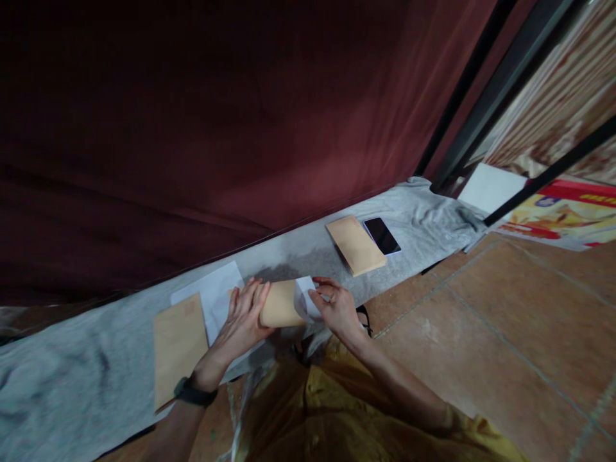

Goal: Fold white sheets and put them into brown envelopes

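A brown paper envelope (279, 303) lies across the space between my hands, its right end meeting a folded white sheet of paper (306, 300). My left hand (244, 314) is wrapped over the envelope's left end. With thumb and fingertips my right hand (334, 307) pinches the right edge of the white sheet, which sits partly inside or against the envelope's mouth; I cannot tell how deep. White sheets (216, 292) lie under and beside my left hand. Left of them rests another brown envelope (179, 340) with a faint stamp-like mark.
Farther right on the grey cloth-covered bench (120, 359) lie a stack of brown envelopes (356, 245) and a dark-screened phone (382, 235). A dark red curtain (289, 141) hangs behind the bench. Black metal bars (500, 96) and a colourful box (568, 215) stand at right above the tiled floor (481, 333).
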A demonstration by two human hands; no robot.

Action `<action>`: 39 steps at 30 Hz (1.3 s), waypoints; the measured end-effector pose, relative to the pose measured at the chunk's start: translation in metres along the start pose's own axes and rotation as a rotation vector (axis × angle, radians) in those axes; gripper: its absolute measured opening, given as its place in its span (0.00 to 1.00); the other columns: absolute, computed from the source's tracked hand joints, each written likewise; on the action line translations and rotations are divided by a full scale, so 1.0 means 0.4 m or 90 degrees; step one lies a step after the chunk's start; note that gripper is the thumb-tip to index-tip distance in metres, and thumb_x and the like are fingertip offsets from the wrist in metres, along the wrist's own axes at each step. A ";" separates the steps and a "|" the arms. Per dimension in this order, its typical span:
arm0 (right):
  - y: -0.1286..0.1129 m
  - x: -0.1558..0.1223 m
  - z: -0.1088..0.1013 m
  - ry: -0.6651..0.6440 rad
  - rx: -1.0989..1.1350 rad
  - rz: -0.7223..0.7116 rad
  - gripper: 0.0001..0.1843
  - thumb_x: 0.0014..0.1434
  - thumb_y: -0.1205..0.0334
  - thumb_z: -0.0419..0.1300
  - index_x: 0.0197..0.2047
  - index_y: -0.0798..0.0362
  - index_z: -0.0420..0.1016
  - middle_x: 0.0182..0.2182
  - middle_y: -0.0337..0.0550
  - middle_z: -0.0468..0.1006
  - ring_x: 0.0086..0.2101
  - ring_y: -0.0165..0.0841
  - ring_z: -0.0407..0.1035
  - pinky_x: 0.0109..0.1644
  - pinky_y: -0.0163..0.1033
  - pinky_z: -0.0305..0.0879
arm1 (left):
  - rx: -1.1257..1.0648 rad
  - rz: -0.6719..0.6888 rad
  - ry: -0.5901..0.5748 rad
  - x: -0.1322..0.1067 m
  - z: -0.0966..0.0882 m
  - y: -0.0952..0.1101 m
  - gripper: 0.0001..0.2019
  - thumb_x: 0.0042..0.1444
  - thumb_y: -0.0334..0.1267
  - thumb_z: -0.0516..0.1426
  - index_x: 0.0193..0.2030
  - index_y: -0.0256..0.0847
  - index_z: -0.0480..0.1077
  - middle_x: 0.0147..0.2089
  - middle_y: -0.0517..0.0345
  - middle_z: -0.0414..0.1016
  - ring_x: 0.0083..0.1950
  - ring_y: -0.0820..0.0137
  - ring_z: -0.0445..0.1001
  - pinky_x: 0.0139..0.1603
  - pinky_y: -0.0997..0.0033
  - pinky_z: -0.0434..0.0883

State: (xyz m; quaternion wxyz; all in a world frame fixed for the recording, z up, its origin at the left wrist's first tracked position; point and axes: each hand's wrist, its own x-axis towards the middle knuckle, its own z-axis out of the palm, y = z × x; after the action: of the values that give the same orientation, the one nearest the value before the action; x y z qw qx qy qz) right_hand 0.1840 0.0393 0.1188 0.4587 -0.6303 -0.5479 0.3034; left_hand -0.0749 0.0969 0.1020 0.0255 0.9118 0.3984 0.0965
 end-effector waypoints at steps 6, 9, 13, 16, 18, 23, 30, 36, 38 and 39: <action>-0.016 -0.005 0.011 -0.029 0.062 0.015 0.16 0.66 0.58 0.58 0.30 0.48 0.83 0.49 0.45 0.84 0.50 0.39 0.77 0.51 0.39 0.71 | 0.023 0.011 0.001 0.021 -0.008 0.024 0.52 0.52 0.38 0.64 0.77 0.41 0.37 0.74 0.32 0.53 0.77 0.41 0.48 0.74 0.35 0.46; -0.015 -0.007 0.024 -0.039 0.076 0.012 0.18 0.67 0.60 0.56 0.27 0.49 0.81 0.49 0.45 0.83 0.52 0.38 0.77 0.49 0.38 0.71 | 0.021 0.017 0.006 0.032 -0.004 0.038 0.51 0.53 0.37 0.63 0.77 0.40 0.38 0.74 0.32 0.54 0.77 0.42 0.49 0.75 0.36 0.46; -0.005 -0.004 0.022 -0.042 0.041 0.015 0.15 0.67 0.62 0.56 0.32 0.50 0.82 0.51 0.45 0.81 0.50 0.37 0.77 0.51 0.38 0.69 | 0.001 0.015 0.012 0.040 0.001 0.043 0.51 0.52 0.38 0.63 0.77 0.38 0.38 0.73 0.31 0.54 0.76 0.42 0.50 0.74 0.36 0.49; 0.002 -0.003 0.017 -0.049 -0.003 0.007 0.12 0.66 0.65 0.56 0.39 0.50 0.82 0.49 0.46 0.81 0.46 0.36 0.76 0.51 0.37 0.68 | -0.008 0.014 0.007 0.043 0.001 0.040 0.51 0.51 0.38 0.63 0.77 0.38 0.38 0.73 0.31 0.55 0.76 0.41 0.51 0.73 0.36 0.51; 0.007 -0.004 0.017 -0.047 -0.028 -0.001 0.12 0.65 0.67 0.56 0.41 0.50 0.82 0.45 0.46 0.80 0.43 0.35 0.75 0.48 0.36 0.68 | -0.013 0.013 0.002 0.046 -0.001 0.039 0.52 0.51 0.38 0.64 0.77 0.38 0.38 0.73 0.31 0.54 0.76 0.42 0.51 0.73 0.36 0.51; 0.019 -0.007 0.023 -0.033 -0.035 0.000 0.12 0.63 0.67 0.56 0.43 0.49 0.79 0.41 0.43 0.77 0.39 0.34 0.73 0.43 0.35 0.66 | -0.023 0.017 -0.005 0.051 -0.003 0.035 0.52 0.51 0.38 0.64 0.77 0.38 0.39 0.74 0.32 0.53 0.76 0.41 0.50 0.73 0.35 0.51; 0.023 -0.021 0.028 0.018 0.014 0.028 0.15 0.60 0.64 0.54 0.51 0.48 0.68 0.38 0.38 0.77 0.35 0.35 0.73 0.40 0.37 0.65 | -0.024 0.024 -0.026 0.052 0.000 0.025 0.54 0.50 0.39 0.65 0.78 0.40 0.38 0.75 0.32 0.51 0.77 0.41 0.48 0.73 0.35 0.50; 0.052 -0.007 0.041 0.057 0.034 0.059 0.18 0.58 0.62 0.55 0.52 0.51 0.70 0.30 0.37 0.75 0.31 0.35 0.71 0.36 0.36 0.64 | -0.013 0.042 -0.046 0.061 -0.011 0.015 0.54 0.50 0.40 0.66 0.78 0.41 0.40 0.76 0.34 0.50 0.78 0.42 0.45 0.74 0.34 0.47; 0.076 0.003 0.053 0.038 0.063 0.073 0.08 0.57 0.60 0.55 0.39 0.51 0.73 0.28 0.38 0.75 0.29 0.33 0.70 0.34 0.36 0.63 | -0.012 0.041 -0.047 0.065 -0.014 0.008 0.52 0.52 0.39 0.66 0.78 0.43 0.41 0.78 0.36 0.47 0.79 0.44 0.43 0.75 0.34 0.45; 0.090 0.009 0.062 0.034 0.090 0.091 0.07 0.57 0.59 0.56 0.33 0.51 0.72 0.26 0.38 0.74 0.28 0.33 0.69 0.32 0.35 0.62 | -0.017 0.032 -0.042 0.066 -0.014 0.004 0.51 0.53 0.39 0.65 0.78 0.45 0.41 0.78 0.36 0.45 0.79 0.44 0.43 0.75 0.34 0.44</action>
State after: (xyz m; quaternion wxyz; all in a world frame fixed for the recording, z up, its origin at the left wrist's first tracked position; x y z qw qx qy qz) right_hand 0.1777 0.0497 0.0768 0.4933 -0.6419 -0.4665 0.3565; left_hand -0.0573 0.1147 0.1119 0.0487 0.9237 0.3731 0.0720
